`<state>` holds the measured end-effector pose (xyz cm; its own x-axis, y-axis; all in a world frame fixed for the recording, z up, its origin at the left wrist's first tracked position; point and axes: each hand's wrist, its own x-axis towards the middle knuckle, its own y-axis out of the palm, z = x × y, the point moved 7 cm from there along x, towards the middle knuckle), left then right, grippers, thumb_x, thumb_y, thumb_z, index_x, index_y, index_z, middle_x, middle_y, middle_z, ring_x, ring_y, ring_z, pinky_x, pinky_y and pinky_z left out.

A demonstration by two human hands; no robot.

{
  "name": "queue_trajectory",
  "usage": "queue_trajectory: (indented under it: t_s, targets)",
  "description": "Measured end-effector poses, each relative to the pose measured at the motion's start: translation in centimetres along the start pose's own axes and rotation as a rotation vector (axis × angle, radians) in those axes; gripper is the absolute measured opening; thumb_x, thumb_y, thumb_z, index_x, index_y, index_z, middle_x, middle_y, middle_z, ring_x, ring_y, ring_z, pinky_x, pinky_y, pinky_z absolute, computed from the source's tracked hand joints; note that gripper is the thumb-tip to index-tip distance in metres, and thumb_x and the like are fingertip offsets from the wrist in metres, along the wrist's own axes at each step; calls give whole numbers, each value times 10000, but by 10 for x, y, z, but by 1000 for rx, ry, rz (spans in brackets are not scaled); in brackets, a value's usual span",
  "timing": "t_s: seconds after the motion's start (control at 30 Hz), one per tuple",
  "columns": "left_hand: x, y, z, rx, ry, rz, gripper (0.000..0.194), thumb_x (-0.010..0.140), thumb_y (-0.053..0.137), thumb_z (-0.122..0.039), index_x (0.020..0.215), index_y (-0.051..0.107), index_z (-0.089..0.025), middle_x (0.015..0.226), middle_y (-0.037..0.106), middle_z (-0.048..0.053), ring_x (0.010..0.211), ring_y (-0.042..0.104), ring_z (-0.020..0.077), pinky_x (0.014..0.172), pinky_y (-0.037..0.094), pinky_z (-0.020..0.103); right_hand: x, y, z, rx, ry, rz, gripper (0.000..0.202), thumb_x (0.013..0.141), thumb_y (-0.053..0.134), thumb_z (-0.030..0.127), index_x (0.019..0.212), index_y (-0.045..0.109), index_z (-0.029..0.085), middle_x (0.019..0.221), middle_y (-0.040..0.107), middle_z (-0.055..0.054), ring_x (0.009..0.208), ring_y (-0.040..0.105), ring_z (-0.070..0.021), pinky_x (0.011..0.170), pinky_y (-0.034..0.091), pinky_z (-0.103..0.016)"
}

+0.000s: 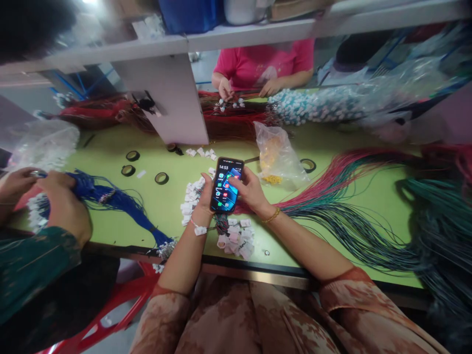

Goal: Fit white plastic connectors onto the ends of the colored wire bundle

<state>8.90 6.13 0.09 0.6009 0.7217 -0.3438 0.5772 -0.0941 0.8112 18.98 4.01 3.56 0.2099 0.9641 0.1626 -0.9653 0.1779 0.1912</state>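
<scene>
A black smartphone (225, 189) with a lit screen of app icons is held upright over the green table. My left hand (205, 199) is wrapped round its left edge. On the right edge rests my right hand (250, 191), its thumb over the screen. White connectors (236, 238) lie in a heap just below the phone, and more white connectors (191, 196) are left of it. From beside my right hand, red wires (332, 172) and dark green wires (354, 231) run to the right.
A bag of yellow parts (276, 152) lies behind the phone. Tape rolls (161, 178) sit on the table (110, 147) at the left. A person's hands (61, 191) hold blue wires (121, 204). Opposite, a person in pink (263, 64) handles wires below the shelf (250, 34).
</scene>
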Motion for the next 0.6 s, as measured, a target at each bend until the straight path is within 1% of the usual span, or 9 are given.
queue_trajectory:
  t_s: [0.2,0.37,0.43,0.6]
  targets:
    - [1,-1,3,22,-2,18,823,906,295,-784,1269,645,-134,1014,767,152,955,747,272,890,594,435,2,-4,-3,-41,-11,-38,401,751,761,514,961,637,196,925,688,-42,834,613,-196,805,545,-399]
    - [3,-5,-1,21,23,-1,835,906,269,-788,1270,640,-136,1012,768,148,935,751,270,874,597,429,3,-4,-2,-2,2,-10,420,747,770,512,978,606,201,962,684,-40,864,620,-190,828,536,-380]
    - [4,-7,-3,11,40,-6,833,907,270,-786,1265,642,-132,1014,769,145,938,751,273,867,598,425,2,-3,-1,39,13,16,432,766,753,531,991,581,205,956,675,-39,862,622,-189,794,538,-362]
    - [6,-10,-4,-28,48,11,844,890,308,-801,1262,648,-123,1033,773,153,975,747,291,872,596,427,0,-2,1,71,20,50,464,798,717,572,1051,553,219,941,644,-27,776,597,-163,616,506,-288]
